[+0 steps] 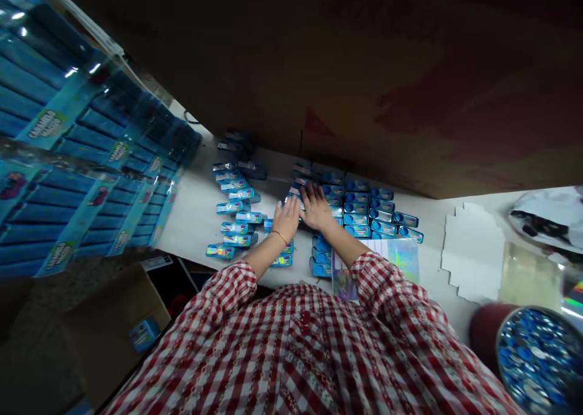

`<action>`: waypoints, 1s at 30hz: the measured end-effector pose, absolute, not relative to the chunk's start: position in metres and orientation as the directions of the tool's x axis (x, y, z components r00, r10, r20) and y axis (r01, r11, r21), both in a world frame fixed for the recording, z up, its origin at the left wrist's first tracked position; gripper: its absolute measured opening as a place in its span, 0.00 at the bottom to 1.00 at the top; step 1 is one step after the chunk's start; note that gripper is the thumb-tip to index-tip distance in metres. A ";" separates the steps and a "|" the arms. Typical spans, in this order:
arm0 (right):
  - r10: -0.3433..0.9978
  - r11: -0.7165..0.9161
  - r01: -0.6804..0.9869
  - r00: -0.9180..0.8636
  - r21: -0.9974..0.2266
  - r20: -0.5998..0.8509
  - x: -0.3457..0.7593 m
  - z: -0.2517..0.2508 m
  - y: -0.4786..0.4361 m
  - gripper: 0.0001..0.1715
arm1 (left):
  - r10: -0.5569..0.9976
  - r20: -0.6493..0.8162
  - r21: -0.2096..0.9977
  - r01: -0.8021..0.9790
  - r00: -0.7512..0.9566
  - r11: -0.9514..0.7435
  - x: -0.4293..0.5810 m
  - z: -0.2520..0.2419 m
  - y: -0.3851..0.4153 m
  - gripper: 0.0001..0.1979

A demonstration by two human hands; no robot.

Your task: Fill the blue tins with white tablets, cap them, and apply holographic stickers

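My left hand (pixel 286 222), with a thin gold bangle at the wrist, lies with its fingers stretched over small blue tins in the middle of the white table. Close beside it, my right hand (pixel 316 208) rests with fingers extended on the same group, its fingertips over a tin. What lies under both palms is hidden. Shiny labels show on a loose column of blue tins (pixel 237 194) to the left. Right of my hands, more blue tins (pixel 357 208) lie in tight rows. A shiny holographic sheet (pixel 405 257) sits by my right forearm.
A large cardboard box (pixel 364 87) stands along the table's far side. Plastic-wrapped stacks of blue boxes (pixel 82 154) rise at left. An open carton (pixel 118 330) is below left. White card (pixel 473 251) and a red bucket (pixel 489 333) full of blue and silvery pieces are at right.
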State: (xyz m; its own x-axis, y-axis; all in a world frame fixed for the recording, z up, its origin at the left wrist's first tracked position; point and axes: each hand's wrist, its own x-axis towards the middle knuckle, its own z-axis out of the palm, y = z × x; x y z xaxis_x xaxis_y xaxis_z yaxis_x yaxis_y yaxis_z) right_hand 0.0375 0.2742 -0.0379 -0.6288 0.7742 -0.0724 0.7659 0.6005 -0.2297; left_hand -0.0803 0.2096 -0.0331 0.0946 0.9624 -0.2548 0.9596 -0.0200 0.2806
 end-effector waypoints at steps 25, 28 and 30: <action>0.850 0.410 0.793 -0.512 -0.451 -0.126 0.010 -0.004 0.324 0.26 | 0.959 -0.200 0.134 0.964 -0.202 0.231 -0.115 -0.009 0.209 0.33; 0.921 0.293 0.829 -0.379 -0.477 -0.092 0.113 0.019 0.308 0.25 | 0.990 -0.134 0.288 0.955 -0.032 0.070 -0.085 -0.005 0.200 0.30; 0.976 0.161 0.837 -0.213 -0.523 -0.040 0.192 0.028 0.285 0.25 | 0.973 -0.137 0.416 0.903 0.184 -0.112 -0.049 -0.002 0.193 0.25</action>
State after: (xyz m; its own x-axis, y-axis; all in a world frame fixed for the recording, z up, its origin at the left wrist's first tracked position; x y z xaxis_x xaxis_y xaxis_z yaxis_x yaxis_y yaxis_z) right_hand 0.1917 0.2852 0.0280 -0.2127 0.9763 -0.0399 0.8368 0.1609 -0.5233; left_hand -0.0490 0.1928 -0.0023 0.1836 0.9734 -0.1368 0.9027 -0.1119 0.4155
